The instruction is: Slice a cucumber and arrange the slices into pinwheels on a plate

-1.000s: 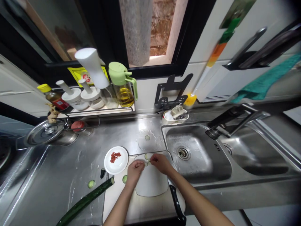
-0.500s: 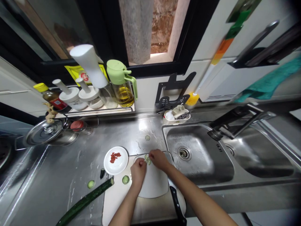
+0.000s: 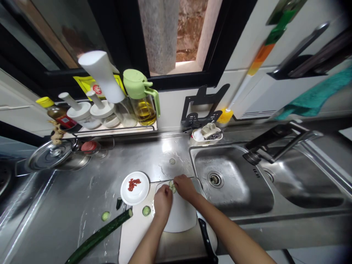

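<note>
Several thin cucumber slices (image 3: 172, 186) overlap near the far edge of a white plate (image 3: 180, 216), which lies over the cutting board (image 3: 132, 234). My left hand (image 3: 163, 201) is closed, with its fingertips pinched at the left side of these slices. From the right, my right hand (image 3: 186, 187) pinches at the same small group with bent fingers. The fingertips partly hide what each hand grips. A whole dark green cucumber (image 3: 100, 236) with a cut end rests left of the board, its tip on the board's edge.
A small white dish (image 3: 140, 190) holds chopped red pieces. Loose cucumber pieces (image 3: 146, 210) lie about, one slice (image 3: 172, 161) on the wet counter behind. A black-handled knife (image 3: 206, 238) is right of the plate. The sink (image 3: 233, 183) is further right; a condiment rack (image 3: 132, 129) stands behind.
My left hand has shifted slightly right, closer to the cucumber slices. My right hand stays almost in place at them.
</note>
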### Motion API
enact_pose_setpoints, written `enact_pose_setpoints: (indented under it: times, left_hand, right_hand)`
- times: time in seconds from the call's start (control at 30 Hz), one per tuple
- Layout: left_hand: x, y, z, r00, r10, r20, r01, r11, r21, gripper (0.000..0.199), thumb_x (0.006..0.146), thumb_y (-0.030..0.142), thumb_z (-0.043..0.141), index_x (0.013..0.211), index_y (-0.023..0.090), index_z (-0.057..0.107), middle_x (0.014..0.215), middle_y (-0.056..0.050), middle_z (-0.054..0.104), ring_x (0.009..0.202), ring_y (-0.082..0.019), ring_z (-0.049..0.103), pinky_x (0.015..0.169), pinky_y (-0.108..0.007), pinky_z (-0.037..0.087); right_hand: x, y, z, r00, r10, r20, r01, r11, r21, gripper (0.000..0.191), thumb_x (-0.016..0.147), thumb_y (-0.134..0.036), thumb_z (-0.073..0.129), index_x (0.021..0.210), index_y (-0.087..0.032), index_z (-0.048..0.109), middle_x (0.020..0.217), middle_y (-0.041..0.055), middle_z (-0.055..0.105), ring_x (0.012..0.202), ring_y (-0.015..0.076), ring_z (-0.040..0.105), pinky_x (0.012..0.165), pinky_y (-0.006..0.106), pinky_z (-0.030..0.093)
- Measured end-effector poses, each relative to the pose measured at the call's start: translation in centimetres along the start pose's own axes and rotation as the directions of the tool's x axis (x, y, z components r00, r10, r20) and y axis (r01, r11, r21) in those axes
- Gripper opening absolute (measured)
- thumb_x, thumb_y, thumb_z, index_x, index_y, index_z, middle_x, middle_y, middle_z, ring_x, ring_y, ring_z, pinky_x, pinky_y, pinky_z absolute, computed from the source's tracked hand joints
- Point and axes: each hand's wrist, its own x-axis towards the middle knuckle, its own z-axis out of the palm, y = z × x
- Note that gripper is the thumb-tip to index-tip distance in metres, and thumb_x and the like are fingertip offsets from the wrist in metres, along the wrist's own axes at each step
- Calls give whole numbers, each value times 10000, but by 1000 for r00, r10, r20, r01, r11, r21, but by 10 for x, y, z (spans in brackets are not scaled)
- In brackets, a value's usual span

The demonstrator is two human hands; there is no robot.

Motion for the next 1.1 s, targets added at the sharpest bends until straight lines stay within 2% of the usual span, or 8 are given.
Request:
enact_pose_setpoints:
  times: [0.27,0.47,0.67,0.77,0.87,0.97,1.1]
  left_hand:
    - [0,-2,1,998,57,-19,-56,998,37,213,787,188,467,945,174,610,804,-61,644,756,-184,578,727,-272,387]
    - [-1,-3,0,994,114,-2,-113,991,68,172,802,187,455,807,189,628,815,-74,620,815,-189,579,761,-277,397]
    - [-1,-5,-2,989,149,11,-149,988,46,207,806,181,443,791,179,649,825,-83,637,824,-190,590,788,-292,417]
    - [-4,-9,-13,985,172,-9,-172,985,-21,219,810,205,448,836,179,664,848,-85,660,837,-196,600,811,-306,432]
    - [-10,-20,-32,986,155,-67,-159,985,-61,231,797,241,480,901,177,676,890,-96,684,852,-212,613,829,-328,447]
    - [-20,-40,-56,987,99,-126,-105,993,-44,267,783,282,498,943,175,683,920,-104,693,851,-227,626,839,-347,460]
    - [-36,-72,-79,989,24,-145,-12,997,82,311,784,326,477,960,168,679,914,-98,692,826,-233,638,827,-354,470]
  right_hand:
    - [-5,-2,6,999,-28,-43,25,998,-61,209,897,-143,403,925,-166,609,996,108,621,950,217,509,765,306,340]
    - [-8,0,11,996,-56,-76,50,996,-79,191,894,-147,420,894,-172,609,1008,100,598,953,211,493,775,301,337]
    - [-12,4,11,991,-81,-109,74,995,-66,196,883,-144,421,889,-175,615,989,90,595,944,207,488,787,300,339]
    - [-20,8,9,988,-63,-144,61,998,-24,187,873,-146,437,900,-175,620,971,85,598,938,198,492,793,288,344]
    - [-34,11,9,979,-12,-205,30,996,86,188,860,-132,444,898,-165,625,950,86,598,930,193,496,797,282,354]
    - [-53,11,14,975,18,-223,22,984,177,187,835,-112,453,874,-168,628,912,76,595,911,194,499,801,289,365]
    - [-78,5,25,977,37,-208,17,967,253,205,838,-118,430,868,-174,625,900,71,589,909,198,505,799,300,381]
